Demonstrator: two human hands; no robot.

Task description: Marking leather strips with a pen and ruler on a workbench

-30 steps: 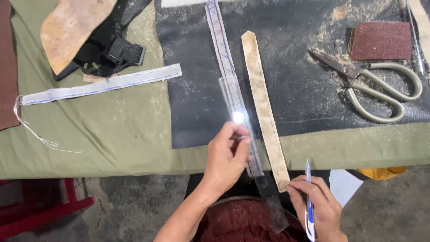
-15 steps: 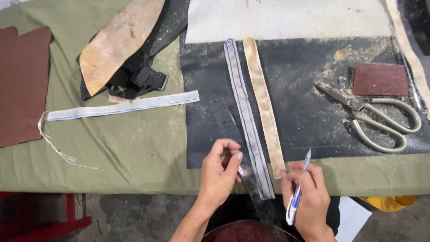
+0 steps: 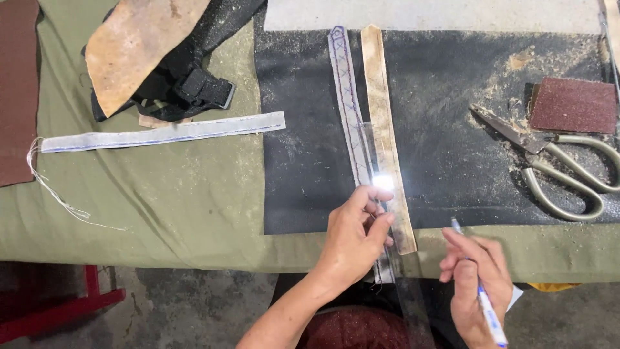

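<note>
A single head-worn camera looks steeply down from close above the counter (image 3: 161, 213), facing its near edge; both hands enter from the bottom, floor showing below.

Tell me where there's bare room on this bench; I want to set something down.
Free: the green cloth below the grey strip, and the black mat left of the stitched strip. Crowded: the right side, with scissors, sandpaper block and scattered dust, and the near edge by both hands.
</note>
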